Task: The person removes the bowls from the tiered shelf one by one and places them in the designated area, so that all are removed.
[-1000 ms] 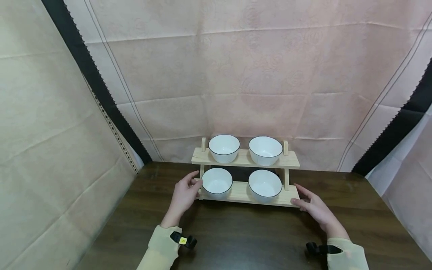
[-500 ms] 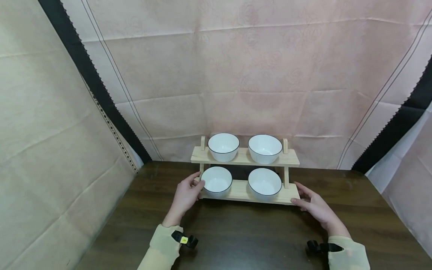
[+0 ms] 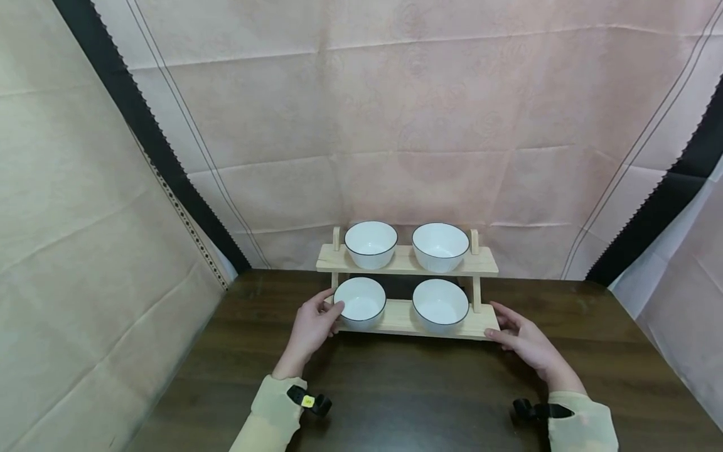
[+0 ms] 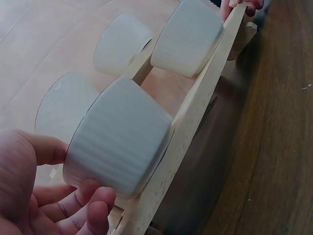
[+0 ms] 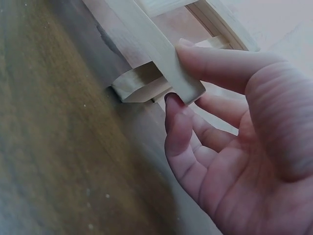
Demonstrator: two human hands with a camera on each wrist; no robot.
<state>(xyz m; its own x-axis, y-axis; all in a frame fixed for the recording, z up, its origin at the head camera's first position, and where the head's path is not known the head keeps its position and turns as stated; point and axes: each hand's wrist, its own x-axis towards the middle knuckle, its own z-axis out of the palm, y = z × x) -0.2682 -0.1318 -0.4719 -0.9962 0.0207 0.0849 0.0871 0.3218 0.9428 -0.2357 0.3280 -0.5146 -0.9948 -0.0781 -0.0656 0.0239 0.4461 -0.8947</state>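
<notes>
A two-tier wooden rack (image 3: 407,317) stands towards the back of the table. White dark-rimmed bowls sit in pairs on its shelves. My left hand (image 3: 313,323) is at the lower left bowl (image 3: 359,303), gripping its left side with thumb and curled fingers. The left wrist view shows those fingers (image 4: 90,196) against the same bowl (image 4: 120,139), close to the shelf end. At the rack's right end, my right hand (image 3: 525,342) pinches the lower shelf corner; thumb (image 5: 220,61) and fingertips hold the wood in the right wrist view.
Beside the bowl in my left hand stands the lower right bowl (image 3: 440,306). Two more bowls, upper left (image 3: 370,245) and upper right (image 3: 440,248), rest above. A pale cloth wall (image 3: 418,125) rises behind the dark brown table (image 3: 418,389).
My left hand has shifted slightly right, its thumb further over the lower left bowl. The right hand keeps its pinch. The whole view has drifted a little; the bowls stay in place on the rack.
</notes>
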